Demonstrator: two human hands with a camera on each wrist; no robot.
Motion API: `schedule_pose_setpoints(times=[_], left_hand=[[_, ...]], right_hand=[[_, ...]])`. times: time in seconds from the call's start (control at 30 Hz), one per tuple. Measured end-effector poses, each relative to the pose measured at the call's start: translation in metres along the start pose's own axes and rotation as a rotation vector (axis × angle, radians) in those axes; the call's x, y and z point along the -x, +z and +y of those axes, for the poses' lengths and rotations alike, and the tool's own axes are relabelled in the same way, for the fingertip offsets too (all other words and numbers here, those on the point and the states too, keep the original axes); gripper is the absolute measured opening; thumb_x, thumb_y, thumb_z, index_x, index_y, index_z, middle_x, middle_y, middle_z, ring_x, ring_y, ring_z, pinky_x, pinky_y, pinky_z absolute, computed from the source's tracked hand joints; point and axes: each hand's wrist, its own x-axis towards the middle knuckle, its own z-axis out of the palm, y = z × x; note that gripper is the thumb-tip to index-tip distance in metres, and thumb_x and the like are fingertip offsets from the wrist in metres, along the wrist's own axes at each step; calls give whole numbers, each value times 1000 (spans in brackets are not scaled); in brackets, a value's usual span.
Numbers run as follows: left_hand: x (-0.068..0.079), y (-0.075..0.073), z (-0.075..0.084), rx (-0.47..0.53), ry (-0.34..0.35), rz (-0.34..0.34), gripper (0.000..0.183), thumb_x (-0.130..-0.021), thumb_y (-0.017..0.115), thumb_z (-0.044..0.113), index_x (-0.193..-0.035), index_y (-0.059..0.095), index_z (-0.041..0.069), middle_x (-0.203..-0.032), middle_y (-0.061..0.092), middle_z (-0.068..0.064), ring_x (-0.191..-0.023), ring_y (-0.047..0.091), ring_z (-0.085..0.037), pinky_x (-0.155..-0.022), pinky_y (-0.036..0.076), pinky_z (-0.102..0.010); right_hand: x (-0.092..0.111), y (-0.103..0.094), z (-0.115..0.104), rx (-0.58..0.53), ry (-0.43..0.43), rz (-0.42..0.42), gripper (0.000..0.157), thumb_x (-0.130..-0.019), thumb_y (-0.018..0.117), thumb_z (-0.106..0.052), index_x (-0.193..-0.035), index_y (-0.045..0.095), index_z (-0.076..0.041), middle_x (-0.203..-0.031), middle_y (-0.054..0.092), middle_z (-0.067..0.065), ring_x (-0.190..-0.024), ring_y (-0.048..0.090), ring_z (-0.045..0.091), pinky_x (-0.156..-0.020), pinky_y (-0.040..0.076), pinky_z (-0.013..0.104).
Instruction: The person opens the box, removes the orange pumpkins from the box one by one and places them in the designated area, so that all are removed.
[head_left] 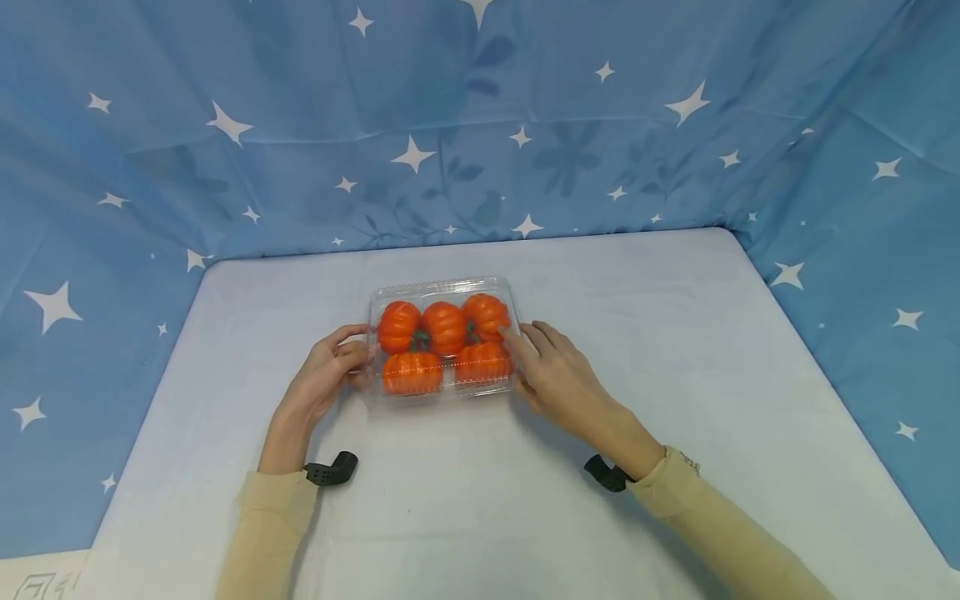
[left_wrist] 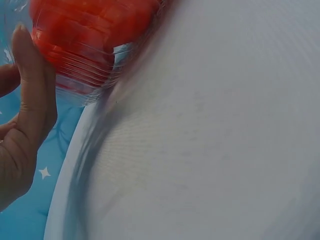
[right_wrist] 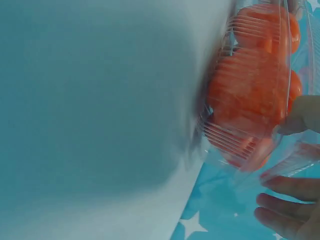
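A clear plastic box (head_left: 449, 385) in the head view holds several small orange pumpkins (head_left: 444, 327) with green stems, three at the back and two in front. At its left end, my left hand (head_left: 321, 377) holds the side wall, its fingers bent against the plastic. My right hand (head_left: 558, 375) grips the right end; in the right wrist view the thumb lies at the near rim and the other fingers (right_wrist: 290, 189) spread along the end. Ridged plastic walls show in both wrist views, with pumpkins (left_wrist: 92, 30) pressed behind them.
A white-covered table (head_left: 637, 333) lies under the box, its far edge against a blue curtain (head_left: 480, 183) with white stars. Dark straps with small devices (head_left: 333, 469) sit on both wrists beside the beige sleeves (head_left: 270, 521). A pale printed item (head_left: 45, 575) lies at the lower left.
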Motion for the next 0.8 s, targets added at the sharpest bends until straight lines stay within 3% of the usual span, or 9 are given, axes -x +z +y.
schedule_pose_setpoints(times=[0.13,0.37,0.6,0.8], left_hand=[[0,-2,0,-5,-11,-20,51,-104,60,13,-148,38,1,-84,60,5,-71,56,-7,-64,55,-21],[1,-1,1,12,-24,-28,54,-102,67,21,-147,42,4,-90,67,3,-64,60,-9,-62,59,-25],[2,-3,0,6,-4,-29,48,-103,64,19,-143,44,3,-91,70,1,-67,62,-12,-61,58,-26],[0,-3,-3,25,27,-41,34,-103,64,19,-131,50,5,-74,64,0,-61,58,-12,-57,56,-25]], right_hand=[[0,2,4,-75,34,43,59,-88,77,-8,-141,52,-6,-137,55,28,-120,59,43,-90,60,50],[-10,1,19,-175,-38,125,62,-86,73,7,-143,49,0,-152,43,30,-135,51,43,-98,57,49],[-25,4,25,-292,-44,141,60,-87,65,17,-143,48,5,-151,47,25,-140,48,39,-105,52,47],[-39,1,25,-344,-47,226,58,-88,66,18,-141,46,9,-141,55,26,-133,56,39,-106,51,49]])
